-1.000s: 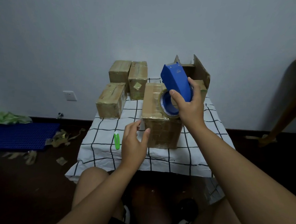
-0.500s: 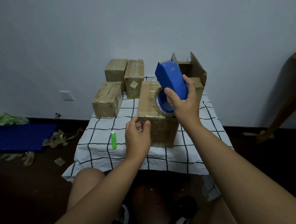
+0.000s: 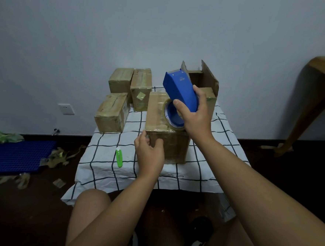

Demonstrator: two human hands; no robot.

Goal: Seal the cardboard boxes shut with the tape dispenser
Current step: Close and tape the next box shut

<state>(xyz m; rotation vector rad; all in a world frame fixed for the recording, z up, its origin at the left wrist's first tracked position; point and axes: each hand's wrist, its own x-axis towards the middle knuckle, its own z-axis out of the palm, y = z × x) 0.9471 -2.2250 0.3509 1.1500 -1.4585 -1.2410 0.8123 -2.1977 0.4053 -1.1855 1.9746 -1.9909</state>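
Your right hand (image 3: pixel 195 116) is gripping the blue tape dispenser (image 3: pixel 180 91) by its body, thumb and fingers curled round it, and tilting it so its tape roll (image 3: pixel 173 114) is sitting on the top of the closed cardboard box (image 3: pixel 165 134) at the near middle of the checked cloth (image 3: pixel 208 164). Your left hand (image 3: pixel 149 154) is curling against the near left corner of that box, fingertips touching its front face; whether it is pinching anything, I cannot tell. Behind the box an open-flapped box (image 3: pixel 206 83) is standing. Left of the box three taped boxes (image 3: pixel 129 93) are clustering together. Just left of your left hand a green utility knife (image 3: pixel 119 157) is lying on the cloth.
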